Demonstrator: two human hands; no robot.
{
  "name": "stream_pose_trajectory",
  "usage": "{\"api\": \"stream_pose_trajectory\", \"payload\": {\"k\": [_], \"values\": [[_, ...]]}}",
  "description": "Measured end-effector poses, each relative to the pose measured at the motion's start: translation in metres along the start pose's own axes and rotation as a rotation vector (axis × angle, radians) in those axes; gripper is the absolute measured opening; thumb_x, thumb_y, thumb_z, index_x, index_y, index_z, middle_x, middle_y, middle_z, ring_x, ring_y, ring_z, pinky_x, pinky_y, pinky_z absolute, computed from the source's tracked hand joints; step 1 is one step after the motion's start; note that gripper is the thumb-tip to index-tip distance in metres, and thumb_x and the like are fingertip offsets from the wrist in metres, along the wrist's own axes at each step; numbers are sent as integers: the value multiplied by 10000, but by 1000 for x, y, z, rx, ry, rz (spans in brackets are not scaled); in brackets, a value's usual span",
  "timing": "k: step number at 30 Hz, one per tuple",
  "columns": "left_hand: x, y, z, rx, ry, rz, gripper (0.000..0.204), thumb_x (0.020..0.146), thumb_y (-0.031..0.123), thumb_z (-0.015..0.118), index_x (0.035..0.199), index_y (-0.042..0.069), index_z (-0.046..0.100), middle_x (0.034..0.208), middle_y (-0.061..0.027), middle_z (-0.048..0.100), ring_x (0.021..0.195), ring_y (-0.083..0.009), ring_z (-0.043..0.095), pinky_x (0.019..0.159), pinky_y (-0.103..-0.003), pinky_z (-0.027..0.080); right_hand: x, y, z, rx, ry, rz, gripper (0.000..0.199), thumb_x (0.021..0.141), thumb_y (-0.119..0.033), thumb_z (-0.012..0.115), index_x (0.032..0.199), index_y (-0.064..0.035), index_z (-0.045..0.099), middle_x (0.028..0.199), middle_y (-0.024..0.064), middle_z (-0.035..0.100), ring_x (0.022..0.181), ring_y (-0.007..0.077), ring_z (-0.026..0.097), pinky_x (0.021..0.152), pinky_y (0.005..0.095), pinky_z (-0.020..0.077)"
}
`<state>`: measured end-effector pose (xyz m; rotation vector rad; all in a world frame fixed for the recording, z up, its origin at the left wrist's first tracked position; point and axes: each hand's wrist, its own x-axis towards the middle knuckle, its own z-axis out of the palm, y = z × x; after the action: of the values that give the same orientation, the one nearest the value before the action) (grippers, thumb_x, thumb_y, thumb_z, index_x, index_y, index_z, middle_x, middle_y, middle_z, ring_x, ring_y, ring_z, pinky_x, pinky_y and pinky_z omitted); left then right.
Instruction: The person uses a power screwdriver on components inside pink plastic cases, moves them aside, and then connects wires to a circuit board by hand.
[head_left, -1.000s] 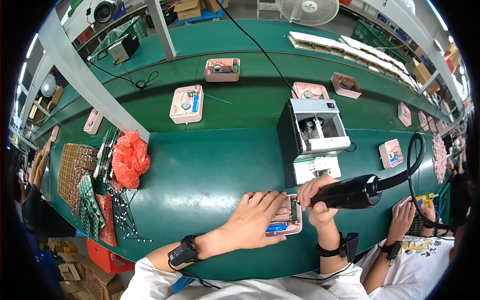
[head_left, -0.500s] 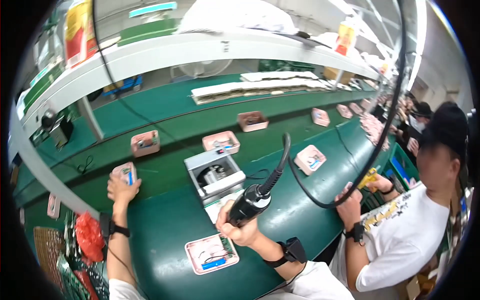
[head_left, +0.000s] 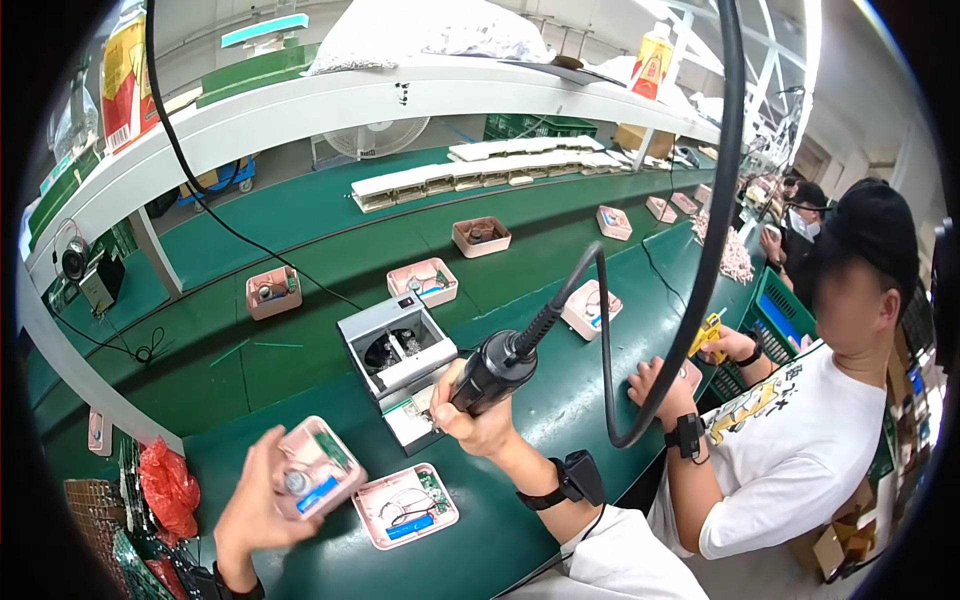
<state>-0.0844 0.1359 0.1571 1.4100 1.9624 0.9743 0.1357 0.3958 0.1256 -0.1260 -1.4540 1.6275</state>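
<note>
Since the earlier frame a pink tray [head_left: 318, 480] has been lifted off the belt by the left hand [head_left: 258, 510], fingers wrapped around it; a black electric screwdriver [head_left: 492, 372] is gripped in the closed right hand [head_left: 478, 425]; another pink tray [head_left: 405, 505] lies below; a grey fixture box [head_left: 398, 350] stands beyond.

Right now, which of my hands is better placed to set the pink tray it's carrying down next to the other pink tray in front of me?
Left. Your left hand already has its grip on the raised pink tray, just left of the pink tray on the belt. Your right hand is busy holding the black corded driver.
</note>
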Motion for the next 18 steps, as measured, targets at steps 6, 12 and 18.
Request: {"api": "stream_pose_trajectory", "payload": {"k": [6,12,18], "values": [[-29,65,67,262,-475,367,1006,701,315,853,1500,-66,374,1411,-276,499,1284,-449,495,1122,-496,361,-34,-19,10,125,-55,80,345,873,-244,817,899,-35,544,693,62,601,574,157,574,568,319,500],[-49,51,114,188,-569,361,1027,718,255,818,1592,25,331,1627,-176,362,1469,-432,338,1190,-650,230,-72,-55,21,215,-86,28,465,865,-379,856,900,-24,558,667,75,597,552,182,580,572,357,501],[-67,27,132,372,-413,449,940,708,265,798,1499,-66,413,1430,-298,495,1350,-439,461,1159,-526,326,-85,-46,33,199,-87,39,532,831,-467,876,833,-28,576,602,73,600,487,189,585,515,365,511]]}}
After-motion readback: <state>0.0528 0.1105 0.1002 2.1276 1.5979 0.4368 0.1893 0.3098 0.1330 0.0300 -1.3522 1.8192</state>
